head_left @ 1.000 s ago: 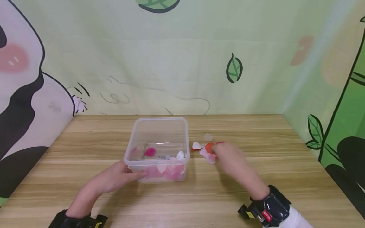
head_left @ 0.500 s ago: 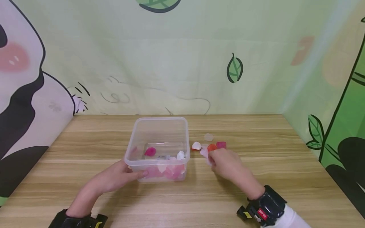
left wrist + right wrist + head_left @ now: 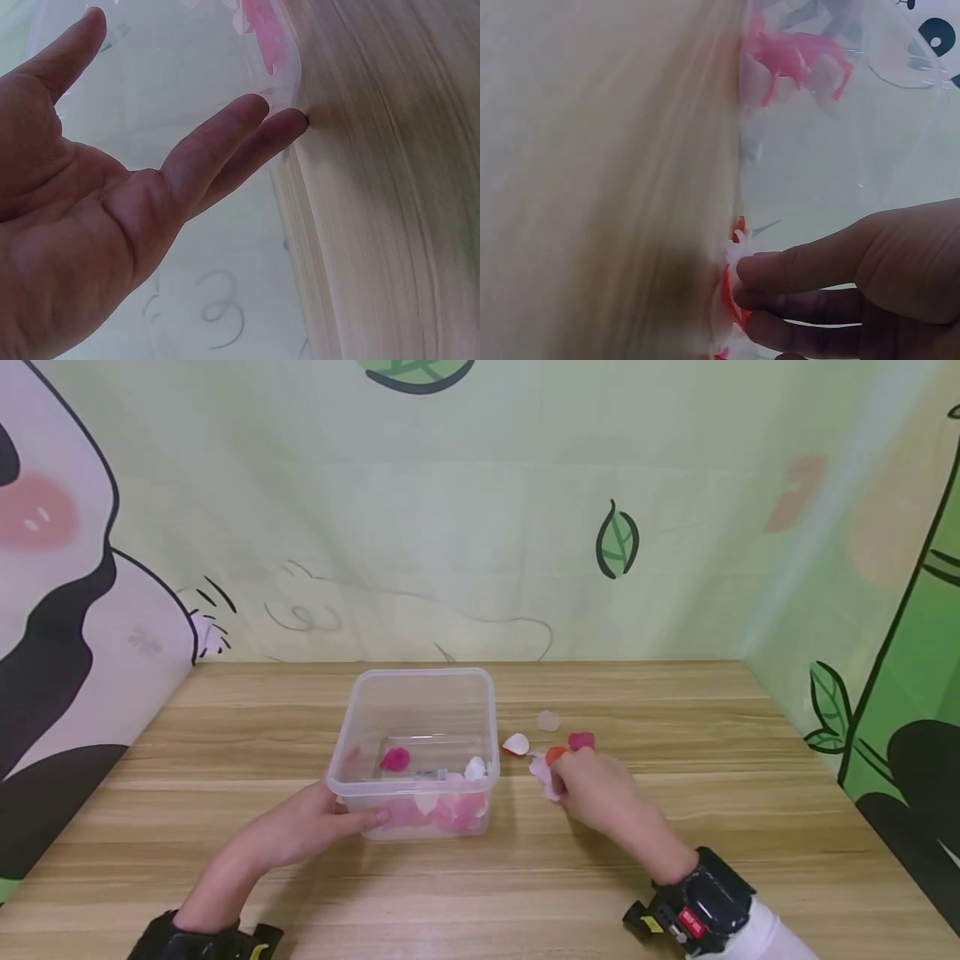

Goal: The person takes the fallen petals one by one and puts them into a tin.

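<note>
A clear plastic box (image 3: 420,789) stands on the table, with pink, white and magenta petals lying in it. My left hand (image 3: 307,827) is at its front left corner, thumb against the front wall. In the left wrist view the fingers (image 3: 217,142) of that hand are straight and touch the box. Right of the box, my right hand (image 3: 600,785) pinches at a small heap of petals (image 3: 542,768), beside an orange-red petal (image 3: 556,754). The right wrist view has the thumb and fingertips close together at a red petal (image 3: 731,296); part of the heap is hidden.
A white petal (image 3: 516,743) lies close to the box's right wall. Behind the heap are a pale petal (image 3: 549,721) and a magenta petal (image 3: 581,741). A printed cloth backdrop (image 3: 480,527) rises at the table's (image 3: 675,693) back edge.
My right hand has shifted slightly left and nearer, uncovering the magenta petal behind it and covering a pink petal at the front of the heap. Box and left hand stay put.
</note>
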A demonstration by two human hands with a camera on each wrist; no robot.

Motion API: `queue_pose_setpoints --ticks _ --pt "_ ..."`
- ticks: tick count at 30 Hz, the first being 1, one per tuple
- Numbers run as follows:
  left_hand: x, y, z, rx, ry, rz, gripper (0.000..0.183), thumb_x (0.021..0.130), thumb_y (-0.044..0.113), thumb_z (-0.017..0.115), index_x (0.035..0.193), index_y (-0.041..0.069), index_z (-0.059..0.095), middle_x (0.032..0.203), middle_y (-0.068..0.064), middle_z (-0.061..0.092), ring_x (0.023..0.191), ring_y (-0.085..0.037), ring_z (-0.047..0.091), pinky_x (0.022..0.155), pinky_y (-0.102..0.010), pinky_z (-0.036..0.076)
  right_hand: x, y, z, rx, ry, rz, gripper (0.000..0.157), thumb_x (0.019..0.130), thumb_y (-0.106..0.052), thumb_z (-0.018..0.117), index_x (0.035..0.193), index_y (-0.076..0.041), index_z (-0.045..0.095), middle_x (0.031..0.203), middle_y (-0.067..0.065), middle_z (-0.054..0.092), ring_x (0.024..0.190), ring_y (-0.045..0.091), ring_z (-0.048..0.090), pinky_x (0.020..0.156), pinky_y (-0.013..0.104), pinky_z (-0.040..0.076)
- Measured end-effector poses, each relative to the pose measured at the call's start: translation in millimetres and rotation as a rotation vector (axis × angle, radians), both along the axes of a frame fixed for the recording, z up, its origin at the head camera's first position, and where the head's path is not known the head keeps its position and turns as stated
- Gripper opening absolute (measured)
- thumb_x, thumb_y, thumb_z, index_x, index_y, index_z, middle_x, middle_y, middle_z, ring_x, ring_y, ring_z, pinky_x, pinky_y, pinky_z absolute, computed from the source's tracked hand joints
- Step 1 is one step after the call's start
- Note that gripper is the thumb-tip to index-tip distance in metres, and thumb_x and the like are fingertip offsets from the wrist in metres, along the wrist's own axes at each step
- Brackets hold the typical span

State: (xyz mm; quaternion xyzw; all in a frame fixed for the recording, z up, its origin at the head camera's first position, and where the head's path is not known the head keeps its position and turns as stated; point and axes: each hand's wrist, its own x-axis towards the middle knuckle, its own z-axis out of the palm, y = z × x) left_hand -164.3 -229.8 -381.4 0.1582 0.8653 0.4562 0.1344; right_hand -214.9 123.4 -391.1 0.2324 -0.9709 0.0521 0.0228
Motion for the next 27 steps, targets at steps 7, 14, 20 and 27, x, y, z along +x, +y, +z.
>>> queue_pose_setpoints --ticks 7,14,20,27 --pt "-0.2 0 0.2 -0.004 0.005 -0.003 0.077 0.094 0.032 0.069 0.152 0.015 0.021 0.129 -0.010 0.053 0.111 -0.026 0.055 0.087 -0.034 0.044 0.0 2 13.9 -0.089 0.067 0.033 0.019 0.080 -0.010 0.079 0.070 -0.018 0.065 0.067 -0.008 0.053 0.063 0.012 0.052 0.054 0.027 0.040" --pt "0.5 1 1.0 0.017 0.005 -0.014 0.077 0.094 0.030 0.069 0.152 0.015 0.021 0.130 -0.010 0.053 0.112 -0.027 0.055 0.087 -0.034 0.044 5.9 0 27.9 -0.210 0.140 0.030 0.008 0.081 -0.009 0.079 0.085 -0.015 0.074 0.077 -0.008 0.065 0.067 0.011 0.059 0.058 0.027 0.044" --pt "0.6 0 1.6 0.012 0.010 -0.014 0.076 0.094 0.030 0.069 0.152 0.016 0.021 0.130 -0.009 0.053 0.112 -0.026 0.055 0.087 -0.032 0.045 12.4 -4 36.8 -0.302 0.267 0.048 0.011 0.081 -0.008 0.080 0.089 -0.014 0.076 0.083 -0.006 0.068 0.068 0.010 0.060 0.058 0.026 0.044" --pt "0.7 0 1.8 0.007 0.010 -0.011 0.076 0.094 0.030 0.069 0.152 0.016 0.021 0.131 -0.009 0.053 0.112 -0.026 0.055 0.087 -0.032 0.045 21.8 -10 43.7 -0.430 0.434 0.166 0.020 0.077 -0.003 0.084 0.093 -0.010 0.076 0.091 -0.002 0.069 0.083 0.017 0.065 0.071 0.026 0.048"
